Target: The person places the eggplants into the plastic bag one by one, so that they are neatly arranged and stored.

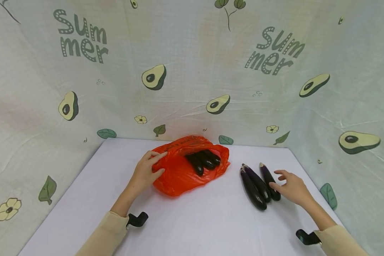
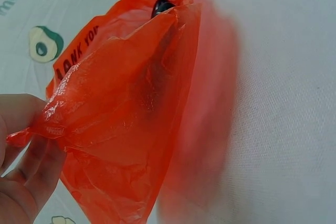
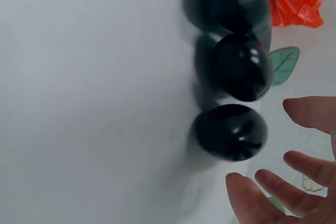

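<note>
Plastic bag [image 2: 115,77] on the table [image 1: 192,227], pinched by the left hand [image 2: 26,187], shows one eggplant [image 2: 161,8] at left wrist, three from the head; right hand [image 1: 294,188], fingers parted, is beside three loose eggplants [image 1: 253,190].

1. Left sleeve [image 1: 102,233]: plain beige cloth, reaching the lower forearm.
2. Right sleeve [image 1: 342,241]: matching beige, likewise plain.
3. Left wrist fitting [image 1: 138,219]: black, elbow-shaped, smooth, rounded edges.
4. Right wrist fitting [image 1: 307,237]: black, similarly bent, beside the cuff.
5. Left hand [image 1: 144,172], right hand [image 1: 292,186]: both bare.
</note>
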`<action>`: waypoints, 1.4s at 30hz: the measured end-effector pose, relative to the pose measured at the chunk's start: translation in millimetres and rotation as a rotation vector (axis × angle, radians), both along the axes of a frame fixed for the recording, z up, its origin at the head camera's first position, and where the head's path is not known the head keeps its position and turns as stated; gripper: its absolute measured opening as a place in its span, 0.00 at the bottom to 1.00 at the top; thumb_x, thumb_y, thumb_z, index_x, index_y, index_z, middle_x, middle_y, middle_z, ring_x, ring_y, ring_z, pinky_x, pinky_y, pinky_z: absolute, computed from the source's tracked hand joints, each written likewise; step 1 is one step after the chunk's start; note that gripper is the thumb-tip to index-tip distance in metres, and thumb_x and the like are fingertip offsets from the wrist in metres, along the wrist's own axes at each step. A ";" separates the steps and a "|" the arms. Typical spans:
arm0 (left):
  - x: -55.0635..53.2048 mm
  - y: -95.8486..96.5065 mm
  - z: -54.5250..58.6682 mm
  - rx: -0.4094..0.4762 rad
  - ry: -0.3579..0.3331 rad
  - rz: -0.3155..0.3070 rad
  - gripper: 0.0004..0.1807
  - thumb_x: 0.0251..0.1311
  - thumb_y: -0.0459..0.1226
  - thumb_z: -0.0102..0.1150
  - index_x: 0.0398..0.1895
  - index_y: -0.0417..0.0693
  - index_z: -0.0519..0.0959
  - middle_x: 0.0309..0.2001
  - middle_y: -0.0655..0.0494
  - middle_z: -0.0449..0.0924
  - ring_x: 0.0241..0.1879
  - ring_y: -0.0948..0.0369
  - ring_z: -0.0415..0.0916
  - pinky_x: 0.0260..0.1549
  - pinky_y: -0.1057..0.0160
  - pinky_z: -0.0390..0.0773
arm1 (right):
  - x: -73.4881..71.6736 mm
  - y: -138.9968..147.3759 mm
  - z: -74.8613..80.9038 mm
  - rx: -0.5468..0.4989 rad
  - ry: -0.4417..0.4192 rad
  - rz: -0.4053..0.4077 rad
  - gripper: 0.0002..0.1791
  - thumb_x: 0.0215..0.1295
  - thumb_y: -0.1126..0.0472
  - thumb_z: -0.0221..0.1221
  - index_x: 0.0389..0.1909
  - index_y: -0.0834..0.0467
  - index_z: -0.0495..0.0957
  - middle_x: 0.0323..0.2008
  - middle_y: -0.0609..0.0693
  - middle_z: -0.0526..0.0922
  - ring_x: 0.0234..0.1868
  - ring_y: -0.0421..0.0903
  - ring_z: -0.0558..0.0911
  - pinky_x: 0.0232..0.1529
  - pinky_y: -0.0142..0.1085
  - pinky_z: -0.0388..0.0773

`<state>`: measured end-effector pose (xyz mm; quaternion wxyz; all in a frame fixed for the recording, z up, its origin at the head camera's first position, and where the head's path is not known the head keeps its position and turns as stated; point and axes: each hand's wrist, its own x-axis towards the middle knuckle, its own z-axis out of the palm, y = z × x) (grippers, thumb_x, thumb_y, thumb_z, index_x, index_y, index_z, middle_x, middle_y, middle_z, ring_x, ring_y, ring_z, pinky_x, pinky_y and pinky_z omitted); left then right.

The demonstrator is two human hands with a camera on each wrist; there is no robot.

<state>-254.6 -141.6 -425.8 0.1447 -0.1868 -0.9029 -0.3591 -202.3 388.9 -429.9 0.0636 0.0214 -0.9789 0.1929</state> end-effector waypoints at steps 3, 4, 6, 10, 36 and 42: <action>-0.9 0.1 -1.5 -0.001 -0.003 0.000 0.36 0.59 0.27 0.76 0.73 0.49 0.78 0.57 0.48 0.75 0.61 0.47 0.75 0.55 0.46 0.86 | 2.8 5.6 -5.6 -0.033 -0.070 -0.010 0.38 0.68 0.50 0.70 0.66 0.73 0.71 0.50 0.75 0.82 0.36 0.59 0.88 0.34 0.50 0.87; -1.2 0.1 -2.1 -0.002 -0.002 0.000 0.36 0.59 0.27 0.76 0.73 0.49 0.78 0.57 0.48 0.75 0.60 0.47 0.75 0.55 0.46 0.86 | 3.6 6.8 -7.0 -0.049 -0.091 -0.011 0.38 0.69 0.50 0.69 0.67 0.73 0.70 0.51 0.76 0.82 0.34 0.56 0.88 0.34 0.48 0.87; -1.4 -0.1 -2.9 -0.002 0.001 -0.002 0.36 0.59 0.27 0.76 0.73 0.49 0.78 0.57 0.48 0.75 0.60 0.47 0.75 0.55 0.46 0.86 | 4.7 8.1 -8.8 -0.082 -0.132 -0.014 0.40 0.70 0.49 0.68 0.69 0.73 0.68 0.52 0.77 0.80 0.30 0.49 0.87 0.32 0.44 0.86; -1.2 -0.1 -3.0 0.000 0.006 -0.005 0.36 0.59 0.27 0.76 0.73 0.50 0.78 0.57 0.48 0.75 0.60 0.48 0.75 0.55 0.47 0.86 | 4.6 9.6 -13.3 -0.112 -0.170 -0.013 0.41 0.69 0.50 0.68 0.70 0.73 0.67 0.52 0.76 0.81 0.27 0.45 0.85 0.30 0.40 0.83; -1.2 -1.1 -2.0 0.001 0.011 -0.007 0.36 0.60 0.28 0.76 0.73 0.49 0.78 0.57 0.48 0.75 0.60 0.48 0.75 0.57 0.46 0.86 | -4.0 14.5 -14.7 -0.047 -0.121 0.021 0.36 0.64 0.53 0.72 0.64 0.74 0.74 0.41 0.66 0.87 0.30 0.45 0.84 0.34 0.43 0.79; -1.4 -1.8 -1.3 0.004 0.001 -0.005 0.36 0.60 0.28 0.76 0.73 0.50 0.78 0.57 0.49 0.75 0.61 0.48 0.75 0.57 0.46 0.85 | -3.8 15.5 -10.3 -0.022 -0.113 0.024 0.35 0.64 0.54 0.72 0.63 0.74 0.75 0.42 0.68 0.86 0.35 0.52 0.86 0.34 0.44 0.81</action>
